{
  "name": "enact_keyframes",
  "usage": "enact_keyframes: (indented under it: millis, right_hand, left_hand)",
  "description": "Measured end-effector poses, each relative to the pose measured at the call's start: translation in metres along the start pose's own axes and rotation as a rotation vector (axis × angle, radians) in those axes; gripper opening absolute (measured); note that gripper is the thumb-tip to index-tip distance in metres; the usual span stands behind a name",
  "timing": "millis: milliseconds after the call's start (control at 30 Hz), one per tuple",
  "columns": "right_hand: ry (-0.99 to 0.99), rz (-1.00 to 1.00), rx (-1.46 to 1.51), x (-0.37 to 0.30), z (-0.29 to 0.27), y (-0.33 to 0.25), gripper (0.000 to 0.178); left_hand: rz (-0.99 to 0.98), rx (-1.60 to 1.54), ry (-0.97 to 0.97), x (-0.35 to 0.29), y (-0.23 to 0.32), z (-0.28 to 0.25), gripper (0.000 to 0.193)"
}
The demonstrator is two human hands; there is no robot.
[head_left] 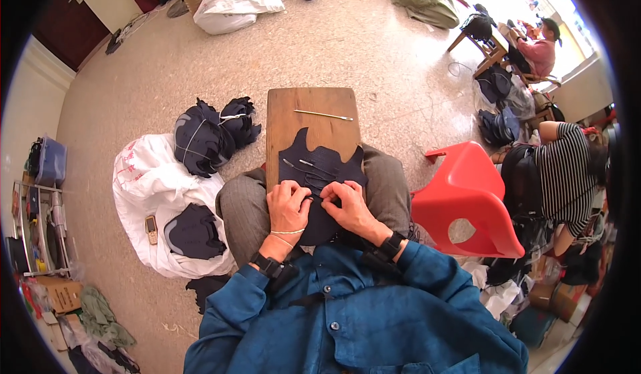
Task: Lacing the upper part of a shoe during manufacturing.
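A dark navy cut piece of material with curved, pointed edges lies over my lap and the near part of a wooden board. My left hand is closed at its near half, thumb and fingers pinched together on the material. Close beside it on the right, my right hand pinches the same piece, with a small gap between the two hands. Thin metal needle-like tools lie across the piece just beyond my fingers. Whether a thread or something small is between my fingertips is hidden.
A long metal needle rests on the board. Tied bundles of dark cut pieces and a white sack with a phone are at my left. A red plastic chair stands at my right, near a person in stripes.
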State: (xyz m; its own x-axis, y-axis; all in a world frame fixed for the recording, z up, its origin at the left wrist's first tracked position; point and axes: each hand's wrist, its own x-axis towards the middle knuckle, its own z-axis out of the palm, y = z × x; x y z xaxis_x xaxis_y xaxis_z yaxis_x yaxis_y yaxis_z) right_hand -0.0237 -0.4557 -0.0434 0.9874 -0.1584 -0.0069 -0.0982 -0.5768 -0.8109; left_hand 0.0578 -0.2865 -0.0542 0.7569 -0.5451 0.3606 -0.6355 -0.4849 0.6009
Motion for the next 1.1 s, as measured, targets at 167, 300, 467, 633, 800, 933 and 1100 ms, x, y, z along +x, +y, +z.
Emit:
enact_keyframes:
  millis: [167,300,467,633,800,933,1100]
  right_hand:
    - [0.029,0.0,0.053,-0.002,0.003,0.006,0.02]
    - [0.06,-0.03,0.075,-0.004,0.003,0.005,0.02]
    - [0.13,-0.032,0.133,-0.003,0.003,0.014,0.023]
    - [0.188,-0.016,0.21,-0.004,0.003,0.019,0.024]
    - [0.195,-0.119,0.004,-0.002,0.001,0.01,0.021]
    - [0.23,-0.321,-0.294,0.007,0.003,0.011,0.014]
    - [0.084,-0.304,-0.425,0.017,0.002,0.005,0.009]
  left_hand:
    - [0.058,0.012,-0.025,0.007,-0.009,-0.005,0.018]
    - [0.096,0.001,-0.113,0.012,-0.007,-0.012,0.017]
    - [0.151,0.004,-0.141,0.016,0.002,-0.016,0.017]
    - [0.173,0.007,-0.175,0.018,-0.006,-0.016,0.012]
    - [0.164,-0.086,-0.202,0.019,-0.016,-0.019,0.012]
    - [0.149,-0.143,-0.194,0.019,-0.013,-0.018,0.013]
    - [0.041,-0.238,-0.162,0.015,-0.019,-0.014,0.014]
